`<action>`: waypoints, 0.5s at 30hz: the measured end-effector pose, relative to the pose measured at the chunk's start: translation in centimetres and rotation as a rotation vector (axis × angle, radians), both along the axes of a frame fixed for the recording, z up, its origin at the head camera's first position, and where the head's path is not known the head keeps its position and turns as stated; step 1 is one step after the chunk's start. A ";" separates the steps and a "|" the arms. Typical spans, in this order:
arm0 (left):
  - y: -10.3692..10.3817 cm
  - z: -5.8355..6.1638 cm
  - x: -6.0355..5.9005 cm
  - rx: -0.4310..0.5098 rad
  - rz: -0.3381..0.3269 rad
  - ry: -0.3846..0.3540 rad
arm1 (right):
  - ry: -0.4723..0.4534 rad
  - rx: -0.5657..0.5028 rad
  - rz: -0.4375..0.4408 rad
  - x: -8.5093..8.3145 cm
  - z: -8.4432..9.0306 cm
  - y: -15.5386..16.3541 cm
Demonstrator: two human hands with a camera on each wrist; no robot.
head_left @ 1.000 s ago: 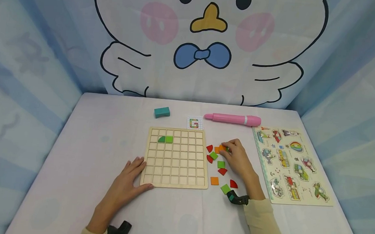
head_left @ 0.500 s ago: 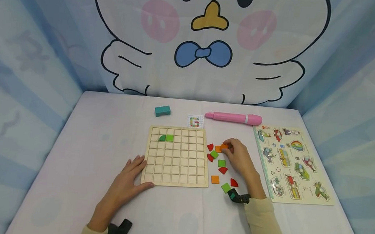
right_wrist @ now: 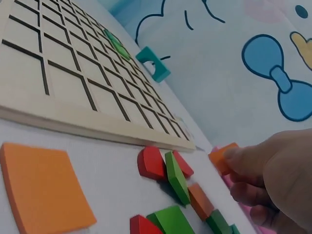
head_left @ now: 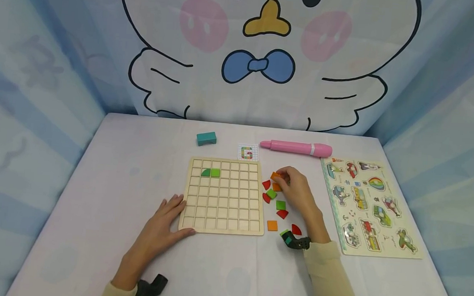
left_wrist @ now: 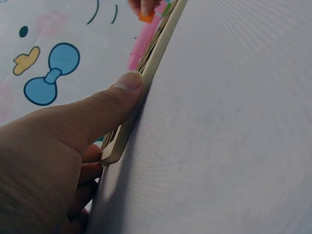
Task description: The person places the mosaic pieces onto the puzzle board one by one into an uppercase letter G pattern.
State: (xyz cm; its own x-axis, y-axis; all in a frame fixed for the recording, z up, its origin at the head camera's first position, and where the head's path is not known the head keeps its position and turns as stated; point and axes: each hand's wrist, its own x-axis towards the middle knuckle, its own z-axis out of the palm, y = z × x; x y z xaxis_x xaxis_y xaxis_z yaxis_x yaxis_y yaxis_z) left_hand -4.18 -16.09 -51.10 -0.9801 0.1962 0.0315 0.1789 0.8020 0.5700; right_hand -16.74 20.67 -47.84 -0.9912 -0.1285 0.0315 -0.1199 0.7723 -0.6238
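Note:
My right hand (head_left: 297, 189) pinches an orange square tile (right_wrist: 223, 157) between thumb and fingers, right of the board's upper right corner. Below it lie loose tiles: red quarter-rounds (head_left: 282, 214), green squares (head_left: 280, 205) and orange squares (head_left: 272, 225). At the lower left corner of the wooden grid board (head_left: 221, 233), my left hand (head_left: 158, 229) rests with its thumb on the front edge and its fingers along the left side. In the board's second row sit a dark green quarter-round (head_left: 206, 172) and a light green square (head_left: 215, 172), side by side.
Behind the board lie a teal block (head_left: 206, 139), a small pattern card (head_left: 247, 152) showing a coloured G, and a pink pen-shaped object (head_left: 296, 148). A picture puzzle board (head_left: 371, 208) lies to the right. Printed curtains surround the table on three sides.
My right hand has lifted the orange tile off the loose pile and moved slightly left and back with it. The left hand stays at the board's corner.

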 end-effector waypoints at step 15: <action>-0.1 0.0 0.0 0.007 -0.006 0.006 | 0.050 -0.049 0.125 -1.8 0.4 -4.1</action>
State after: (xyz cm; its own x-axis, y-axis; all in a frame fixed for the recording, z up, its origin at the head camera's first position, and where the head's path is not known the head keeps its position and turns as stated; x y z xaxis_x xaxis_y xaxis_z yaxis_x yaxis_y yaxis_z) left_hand -4.19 -16.20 -51.11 -0.9787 0.2015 0.0385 0.1866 0.7969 0.5746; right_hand -18.50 16.58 -47.49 -0.9647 -0.2476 0.0891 -0.2446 0.7185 -0.6511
